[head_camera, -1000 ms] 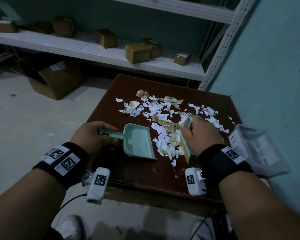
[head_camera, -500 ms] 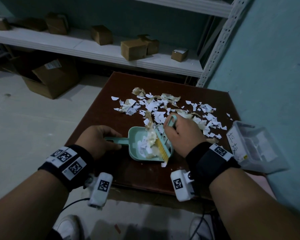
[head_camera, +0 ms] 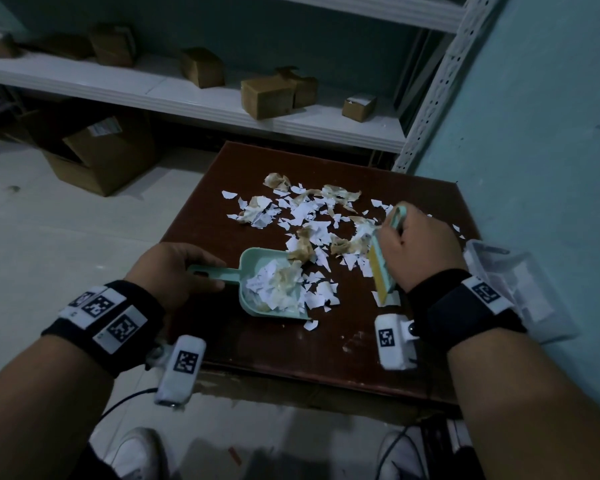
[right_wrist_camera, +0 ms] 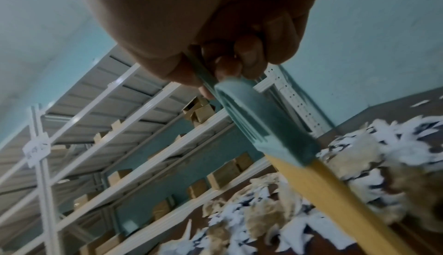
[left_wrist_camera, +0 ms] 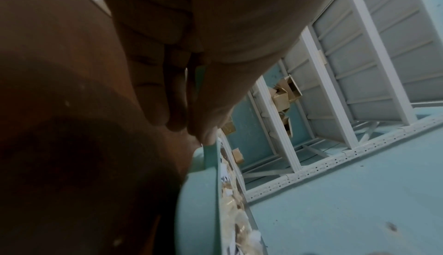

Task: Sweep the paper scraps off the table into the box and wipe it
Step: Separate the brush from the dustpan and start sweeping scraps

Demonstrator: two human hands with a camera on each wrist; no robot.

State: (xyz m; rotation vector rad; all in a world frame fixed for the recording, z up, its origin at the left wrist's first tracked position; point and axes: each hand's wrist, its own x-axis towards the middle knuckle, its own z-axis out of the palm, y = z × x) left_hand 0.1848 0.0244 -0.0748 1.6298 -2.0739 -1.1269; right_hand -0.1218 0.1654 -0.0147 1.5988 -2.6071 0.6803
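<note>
Scraps (head_camera: 312,220), light and flimsy, are lying mid-frame on the counter (head_camera: 194,220), some in the dustpan (head_camera: 274,289). Its rigid handle is being gripped by the left hand (head_camera: 174,268); the brush (head_camera: 381,265) is being clasped by the right hand (head_camera: 420,251).

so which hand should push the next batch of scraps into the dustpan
Right. The right hand grips the brush beside the loose scraps; the left hand holds the dustpan handle.

A storeroom or stockroom — white slotted-steel shelving (head_camera: 201,98) holds small cardboard boxes (head_camera: 266,97); a larger open carton (head_camera: 97,150) sits on the bare concrete floor (head_camera: 49,230); teal walls (head_camera: 534,133) enclose it.
</note>
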